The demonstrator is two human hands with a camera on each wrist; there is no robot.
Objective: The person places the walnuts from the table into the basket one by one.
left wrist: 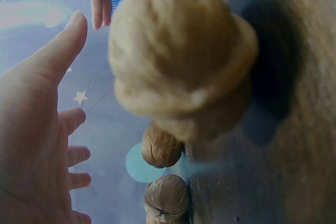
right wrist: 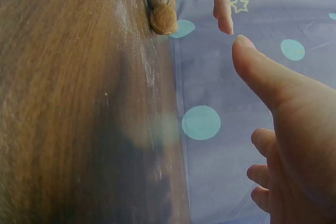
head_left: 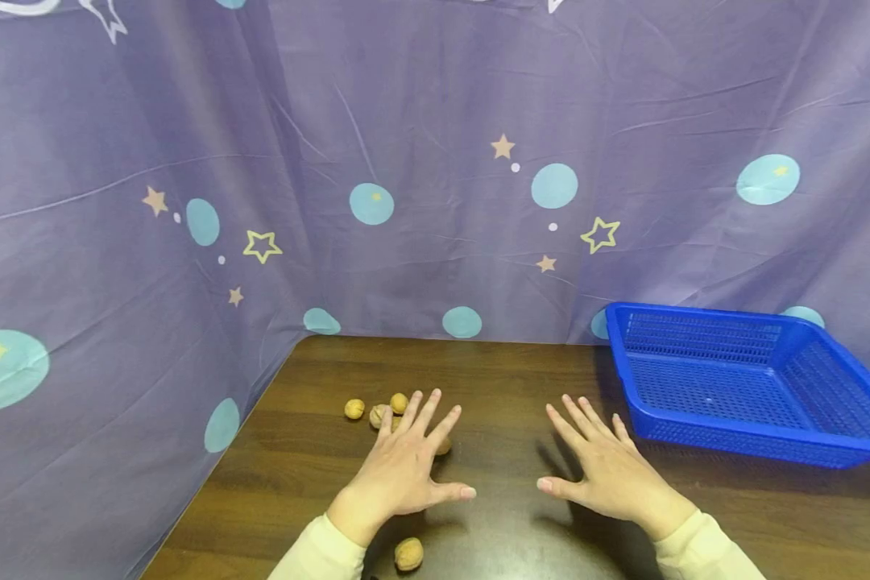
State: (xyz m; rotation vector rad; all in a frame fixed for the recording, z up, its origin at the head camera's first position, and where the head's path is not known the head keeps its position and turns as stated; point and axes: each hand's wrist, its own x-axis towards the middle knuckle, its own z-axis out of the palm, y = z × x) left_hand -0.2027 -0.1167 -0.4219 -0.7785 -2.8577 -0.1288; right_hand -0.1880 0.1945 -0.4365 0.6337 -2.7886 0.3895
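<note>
My left hand hovers palm down over the left part of the table with its fingers spread and nothing held. Several walnuts lie around it: one walnut at the far left, others by the fingertips, and another partly hidden behind the index finger. A nearer walnut sits below the palm, close to the wrist; the left wrist view has a walnut large and blurred in front. My right hand is also spread and holds nothing, above the table to the left of a blue plastic basket.
The blue basket stands at the right side of the brown wooden table, its mesh floor showing. A purple curtain with stars and blue dots hangs behind the table and along its left side.
</note>
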